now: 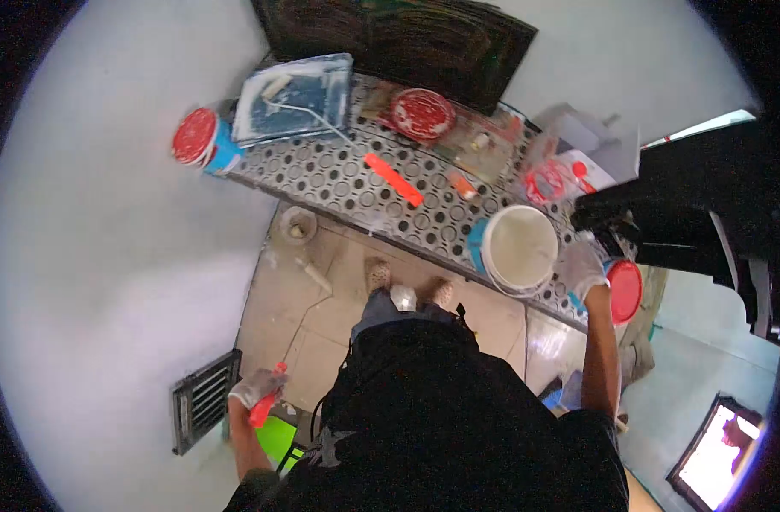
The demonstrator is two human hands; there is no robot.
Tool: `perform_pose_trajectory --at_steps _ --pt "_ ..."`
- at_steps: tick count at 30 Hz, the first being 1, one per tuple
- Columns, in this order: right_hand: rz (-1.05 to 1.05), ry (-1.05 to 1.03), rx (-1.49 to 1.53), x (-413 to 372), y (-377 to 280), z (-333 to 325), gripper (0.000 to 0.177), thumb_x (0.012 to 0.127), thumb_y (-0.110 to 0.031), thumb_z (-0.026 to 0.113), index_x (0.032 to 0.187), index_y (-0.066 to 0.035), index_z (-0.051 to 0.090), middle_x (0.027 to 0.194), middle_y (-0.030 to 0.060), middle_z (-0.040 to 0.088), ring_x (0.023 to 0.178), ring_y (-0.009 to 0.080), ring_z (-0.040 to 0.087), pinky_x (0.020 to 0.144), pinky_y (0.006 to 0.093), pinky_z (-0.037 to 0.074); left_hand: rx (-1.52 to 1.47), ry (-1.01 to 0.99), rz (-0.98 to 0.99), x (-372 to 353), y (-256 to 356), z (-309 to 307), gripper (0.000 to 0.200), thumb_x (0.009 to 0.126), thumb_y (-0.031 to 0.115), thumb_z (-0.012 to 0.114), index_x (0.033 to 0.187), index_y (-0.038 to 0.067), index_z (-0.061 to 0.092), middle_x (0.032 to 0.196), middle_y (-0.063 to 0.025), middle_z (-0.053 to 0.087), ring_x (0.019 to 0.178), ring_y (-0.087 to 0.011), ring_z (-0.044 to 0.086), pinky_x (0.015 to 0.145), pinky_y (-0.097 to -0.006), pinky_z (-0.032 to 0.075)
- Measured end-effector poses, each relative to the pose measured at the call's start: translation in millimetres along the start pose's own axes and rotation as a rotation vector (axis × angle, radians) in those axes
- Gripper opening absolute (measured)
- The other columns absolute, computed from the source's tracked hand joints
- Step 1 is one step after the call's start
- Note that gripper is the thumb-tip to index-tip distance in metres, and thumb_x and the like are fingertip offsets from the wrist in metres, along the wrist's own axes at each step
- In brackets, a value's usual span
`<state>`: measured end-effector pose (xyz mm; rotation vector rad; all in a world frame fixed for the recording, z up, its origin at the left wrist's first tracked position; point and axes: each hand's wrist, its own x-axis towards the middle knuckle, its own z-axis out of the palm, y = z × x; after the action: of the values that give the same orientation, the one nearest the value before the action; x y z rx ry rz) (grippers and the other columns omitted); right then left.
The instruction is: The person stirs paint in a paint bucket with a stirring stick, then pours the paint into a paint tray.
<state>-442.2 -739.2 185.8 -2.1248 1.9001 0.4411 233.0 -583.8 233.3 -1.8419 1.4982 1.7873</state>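
My left hand (257, 388), in a whitish glove, is wrapped round the red handle of a paint roller (315, 275). The roller's pale sleeve hangs low over the tiled floor. My right hand (583, 266), gloved too, is between an open bucket (521, 247) of off-white paint and a bucket with a red lid (625, 292). How its fingers are set is blurred, and I cannot make out whether it grips anything. A second roller (395, 181) with an orange-red handle lies across the patterned counter, its sleeve end on a blue, paint-smeared tray (309, 119).
Along the counter (347, 181) are a paint-smeared red lid (422, 114), a carton (607, 154) and a blue bucket with a red lid (195, 136) at the left end. A clear container (298, 225) stands on the floor. A dark vent grille (206, 401) is at lower left.
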Motion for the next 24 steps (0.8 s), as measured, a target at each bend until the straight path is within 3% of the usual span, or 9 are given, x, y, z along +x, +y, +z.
perform_pose_trajectory --at_steps 2,4,5,7,10,16,19,22,24 --pt "0.005 0.076 0.129 -4.9 -12.2 -15.7 0.029 0.075 -0.029 0.058 0.072 -0.003 0.070 0.075 0.0233 0.064 0.075 0.0392 0.064 0.070 0.0463 0.050 -0.006 0.054 -0.016 -35.3 28.6 -17.9 0.032 0.088 0.033 0.065 0.075 0.004 0.060 0.062 -0.0042 0.060 0.053 -0.0156 0.056 0.050 -0.0316 0.044" --pt "0.017 0.151 0.258 -4.1 -20.4 -22.9 0.030 0.073 -0.030 0.059 0.071 -0.003 0.069 0.074 0.0241 0.063 0.073 0.0394 0.064 0.069 0.0464 0.050 -0.184 0.050 -0.324 -58.2 41.9 -31.2 0.027 0.087 0.028 0.066 0.075 0.005 0.059 0.061 -0.0031 0.059 0.049 -0.0144 0.055 0.046 -0.0296 0.042" --pt "0.050 0.046 0.233 -1.7 -24.4 -23.5 0.030 0.073 -0.031 0.059 0.071 -0.003 0.069 0.073 0.0245 0.062 0.073 0.0395 0.064 0.069 0.0467 0.049 -0.191 0.062 -0.324 -72.6 49.5 -34.5 0.027 0.087 0.028 0.066 0.075 0.005 0.059 0.061 -0.0031 0.059 0.049 -0.0144 0.055 0.046 -0.0296 0.042" --pt "0.120 -0.081 0.253 -1.1 -26.9 -20.3 0.032 0.072 -0.033 0.058 0.070 -0.003 0.068 0.073 0.0248 0.061 0.073 0.0392 0.064 0.069 0.0473 0.049 -0.535 0.187 -0.413 -102.7 65.2 -36.7 0.017 0.088 0.022 0.067 0.086 0.005 0.064 0.064 -0.0051 0.061 0.053 -0.0154 0.058 0.049 -0.0276 0.045" --pt "0.113 -0.107 0.282 -1.6 -26.3 -21.2 0.031 0.073 -0.032 0.058 0.070 -0.004 0.069 0.073 0.0242 0.061 0.072 0.0388 0.064 0.070 0.0475 0.049 -0.627 0.388 -0.414 -119.9 109.4 -42.8 0.019 0.086 0.020 0.067 0.077 0.006 0.058 0.060 -0.0016 0.057 0.046 -0.0094 0.051 0.043 -0.0240 0.040" --pt "0.006 0.016 0.091 -1.9 -17.7 16.8 0.032 0.074 -0.032 0.055 0.069 -0.004 0.069 0.075 0.0237 0.062 0.073 0.0386 0.065 0.071 0.0470 0.050 -0.562 0.478 -0.103 -29.4 109.7 -58.0 0.021 0.088 0.022 0.060 0.075 0.006 0.057 0.061 -0.0014 0.055 0.048 -0.0091 0.051 0.043 -0.0245 0.039" --pt "0.009 -0.026 0.133 -3.5 -20.2 9.8 0.031 0.073 -0.030 0.054 0.070 -0.003 0.069 0.072 0.0239 0.062 0.070 0.0392 0.065 0.069 0.0468 0.051 -0.649 0.416 0.011 29.7 131.0 -75.3 0.025 0.088 0.025 0.061 0.071 0.007 0.057 0.061 -0.0009 0.055 0.049 -0.0086 0.050 0.043 -0.0243 0.038" --pt "0.176 -0.161 0.198 -5.4 -41.2 -11.0 0.031 0.072 -0.029 0.054 0.068 -0.003 0.069 0.071 0.0238 0.062 0.071 0.0399 0.065 0.070 0.0467 0.051 -0.642 0.379 0.148 97.9 131.6 -100.1 0.025 0.089 0.028 0.063 0.074 0.009 0.058 0.062 0.0000 0.055 0.051 -0.0085 0.051 0.043 -0.0245 0.038" --pt "0.204 -0.056 0.211 -8.7 -37.8 3.5 0.031 0.073 -0.029 0.053 0.073 -0.003 0.069 0.076 0.0231 0.063 0.075 0.0399 0.065 0.073 0.0465 0.051 -0.647 0.354 0.163 156.8 122.2 -119.2 0.022 0.089 0.027 0.064 0.078 0.009 0.059 0.064 0.0003 0.056 0.052 -0.0085 0.052 0.042 -0.0242 0.038"
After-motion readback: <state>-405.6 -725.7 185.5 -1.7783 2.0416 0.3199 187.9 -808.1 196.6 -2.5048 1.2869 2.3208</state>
